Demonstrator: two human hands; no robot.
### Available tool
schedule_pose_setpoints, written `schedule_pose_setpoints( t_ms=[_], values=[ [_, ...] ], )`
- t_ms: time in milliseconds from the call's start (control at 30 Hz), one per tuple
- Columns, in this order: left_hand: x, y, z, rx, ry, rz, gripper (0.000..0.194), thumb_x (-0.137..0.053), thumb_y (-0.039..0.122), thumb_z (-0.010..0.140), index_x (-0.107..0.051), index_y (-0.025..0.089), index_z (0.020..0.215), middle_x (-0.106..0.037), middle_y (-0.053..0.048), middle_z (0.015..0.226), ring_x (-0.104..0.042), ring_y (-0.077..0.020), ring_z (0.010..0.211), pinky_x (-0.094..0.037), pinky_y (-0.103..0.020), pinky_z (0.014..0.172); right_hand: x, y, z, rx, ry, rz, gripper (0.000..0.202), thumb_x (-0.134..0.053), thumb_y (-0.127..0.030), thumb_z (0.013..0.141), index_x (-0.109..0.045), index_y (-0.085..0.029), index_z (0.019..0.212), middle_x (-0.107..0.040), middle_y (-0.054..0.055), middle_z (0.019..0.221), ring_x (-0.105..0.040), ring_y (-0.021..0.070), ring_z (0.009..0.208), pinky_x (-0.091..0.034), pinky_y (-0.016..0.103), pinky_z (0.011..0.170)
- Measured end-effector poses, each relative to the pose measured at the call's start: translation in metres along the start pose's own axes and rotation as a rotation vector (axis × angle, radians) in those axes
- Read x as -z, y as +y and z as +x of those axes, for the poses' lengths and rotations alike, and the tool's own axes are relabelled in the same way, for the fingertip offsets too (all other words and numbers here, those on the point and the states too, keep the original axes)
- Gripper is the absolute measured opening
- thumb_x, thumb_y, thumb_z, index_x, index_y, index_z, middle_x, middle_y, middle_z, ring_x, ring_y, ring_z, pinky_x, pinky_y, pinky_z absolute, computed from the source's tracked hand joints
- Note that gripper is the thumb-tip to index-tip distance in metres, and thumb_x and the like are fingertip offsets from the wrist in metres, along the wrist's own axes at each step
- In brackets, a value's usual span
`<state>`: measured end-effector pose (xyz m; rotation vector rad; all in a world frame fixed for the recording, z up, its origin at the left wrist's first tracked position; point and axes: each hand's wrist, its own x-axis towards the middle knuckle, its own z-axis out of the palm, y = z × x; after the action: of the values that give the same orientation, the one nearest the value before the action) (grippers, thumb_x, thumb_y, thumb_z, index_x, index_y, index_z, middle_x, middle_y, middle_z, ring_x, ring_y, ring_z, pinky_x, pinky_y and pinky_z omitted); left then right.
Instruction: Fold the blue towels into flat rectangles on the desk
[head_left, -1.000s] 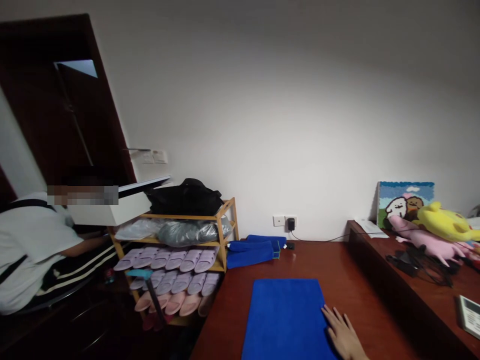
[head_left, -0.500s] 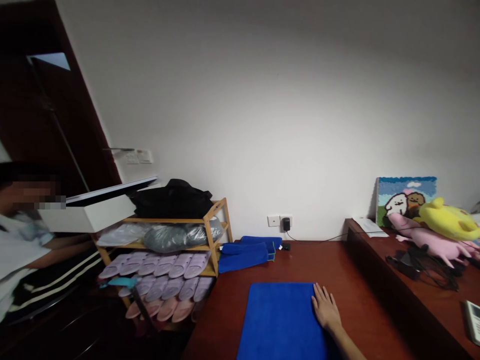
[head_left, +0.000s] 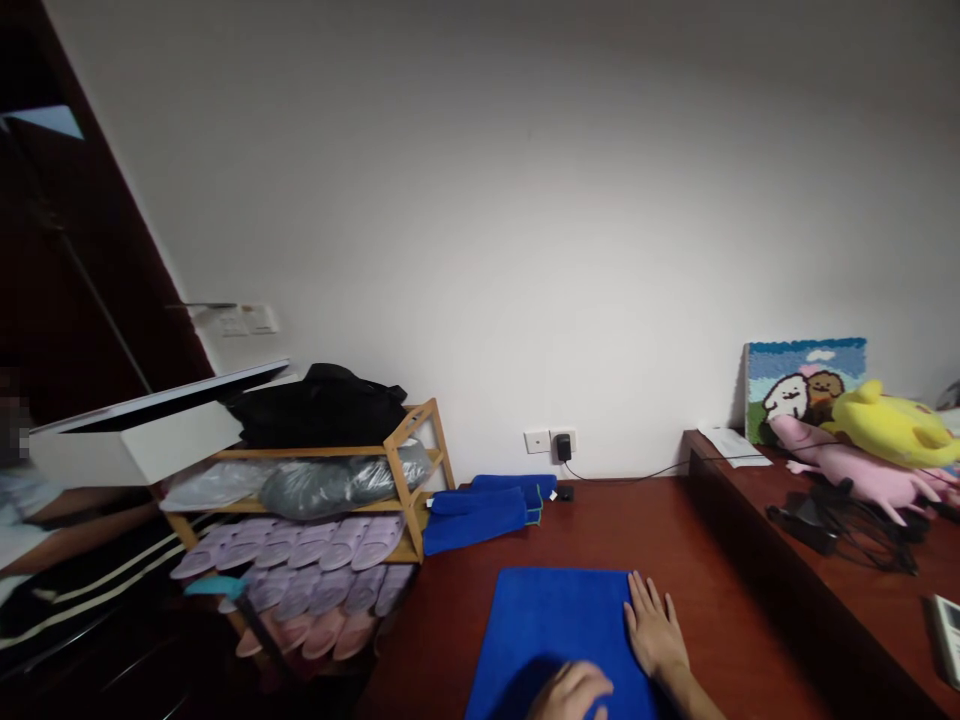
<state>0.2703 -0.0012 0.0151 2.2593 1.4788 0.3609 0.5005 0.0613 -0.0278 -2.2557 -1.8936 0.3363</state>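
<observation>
A flat blue cloth [head_left: 559,615] lies spread on the reddish-brown table, its near part running out of the bottom of the view. My right hand [head_left: 656,632] rests flat at the cloth's right edge, fingers stretched out and the fingertips near its far right corner. Over the near part of the cloth is my left hand [head_left: 574,692], cut off by the lower frame edge. Its fingers are loosely bent with a gap to the thumb, and nothing shows in them. A shadow falls on the cloth beside it.
More folded blue cloths [head_left: 487,515] lie at the table's back left. A wooden rack [head_left: 411,480] with slippers and a black bag [head_left: 322,405] stands left; a person sits beyond. On the raised right ledge [head_left: 795,520] are plush toys [head_left: 892,425], cables [head_left: 847,525] and a picture [head_left: 806,385].
My left hand has come into view from below, over the cloth. The right hand stays at the cloth's right edge. The view has turned slightly right.
</observation>
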Motion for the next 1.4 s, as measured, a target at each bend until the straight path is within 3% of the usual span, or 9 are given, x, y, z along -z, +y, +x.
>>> schedule_pose_setpoints(
  t_ms=[167,300,433,633,833,1033,1133,1300,1400],
  values=[
    [0.001,0.039,0.079,-0.219,0.05,0.051,0.053,-0.027,0.044,0.105,-0.048,0.036,0.152,-0.05,-0.001,0.159,-0.041,-0.0246,0.149,-0.031,-0.045,0.128,-0.002,0.003,0.006,0.033,-0.003,0.015,0.069,-0.018,-0.048,0.099,-0.024,-0.022,0.162,-0.021,-0.003,0.17,-0.011,0.0233,0.158,-0.009,0.049,0.13],
    [-0.016,0.024,0.106,-0.17,0.033,0.111,0.059,-0.02,0.052,0.104,-0.038,0.035,0.158,-0.037,-0.001,0.167,-0.028,-0.0257,0.156,-0.021,-0.051,0.13,-0.005,0.006,0.009,0.028,0.014,0.029,0.068,-0.017,-0.049,0.1,-0.024,-0.024,0.163,-0.021,-0.003,0.17,-0.011,0.0224,0.158,-0.01,0.049,0.129],
    [-0.01,-0.021,0.106,-0.038,0.058,0.189,0.06,-0.021,0.055,0.103,-0.032,0.036,0.159,-0.029,0.002,0.169,-0.022,-0.0234,0.157,-0.018,-0.05,0.13,-0.004,0.006,0.008,0.023,-0.002,0.016,0.069,-0.014,-0.05,0.1,-0.021,-0.023,0.163,-0.019,-0.003,0.17,-0.01,0.022,0.158,-0.009,0.048,0.13],
    [0.046,-0.096,0.078,0.246,0.119,0.405,0.064,-0.025,0.054,0.103,-0.03,0.029,0.161,-0.027,-0.001,0.17,-0.021,-0.0243,0.158,-0.02,-0.049,0.129,0.003,0.0,0.01,0.007,0.015,-0.013,0.069,-0.016,-0.049,0.1,-0.022,-0.022,0.163,-0.022,-0.003,0.17,-0.011,0.024,0.159,-0.005,0.05,0.13],
    [0.053,-0.12,0.063,0.274,0.134,0.431,0.062,-0.021,0.053,0.103,-0.03,0.03,0.161,-0.027,0.001,0.169,-0.024,-0.0243,0.157,-0.022,-0.048,0.128,0.008,-0.003,0.012,0.012,-0.015,-0.01,0.071,-0.012,-0.05,0.1,-0.017,-0.02,0.163,-0.018,-0.006,0.17,-0.009,0.0233,0.159,-0.007,0.046,0.13],
    [0.06,-0.114,0.065,0.295,0.139,0.456,0.059,-0.025,0.045,0.104,-0.033,0.028,0.16,-0.032,0.0,0.168,-0.026,-0.0247,0.157,-0.02,-0.05,0.129,0.009,-0.003,0.009,0.011,-0.015,-0.01,0.071,-0.011,-0.052,0.1,-0.017,-0.021,0.163,-0.018,-0.005,0.17,-0.008,0.0228,0.159,-0.007,0.045,0.13],
    [0.056,-0.095,0.069,0.235,0.221,0.448,0.059,-0.023,0.039,0.105,-0.034,0.021,0.159,-0.032,-0.004,0.168,-0.025,-0.0254,0.157,-0.018,-0.05,0.13,0.009,-0.003,0.009,0.012,-0.022,-0.007,0.072,-0.01,-0.053,0.1,-0.017,-0.02,0.163,-0.019,-0.005,0.17,-0.007,0.0227,0.159,-0.006,0.046,0.13],
    [0.006,-0.027,0.09,-0.251,0.105,0.246,0.058,-0.021,0.046,0.106,-0.027,0.029,0.162,-0.033,0.002,0.168,-0.028,-0.0193,0.156,-0.022,-0.041,0.13,0.009,-0.001,0.01,0.021,-0.012,-0.009,0.07,-0.012,-0.05,0.1,-0.018,-0.02,0.163,-0.019,-0.004,0.17,-0.009,0.0218,0.159,-0.007,0.045,0.13],
    [-0.024,-0.006,0.102,-0.265,0.035,0.168,0.062,-0.019,0.053,0.106,-0.026,0.029,0.162,-0.031,-0.001,0.169,-0.025,-0.0206,0.157,-0.022,-0.044,0.13,0.006,0.0,0.011,0.02,-0.012,-0.016,0.07,-0.014,-0.049,0.1,-0.019,-0.02,0.163,-0.019,-0.004,0.17,-0.01,0.022,0.159,-0.008,0.045,0.13]
  ],
)
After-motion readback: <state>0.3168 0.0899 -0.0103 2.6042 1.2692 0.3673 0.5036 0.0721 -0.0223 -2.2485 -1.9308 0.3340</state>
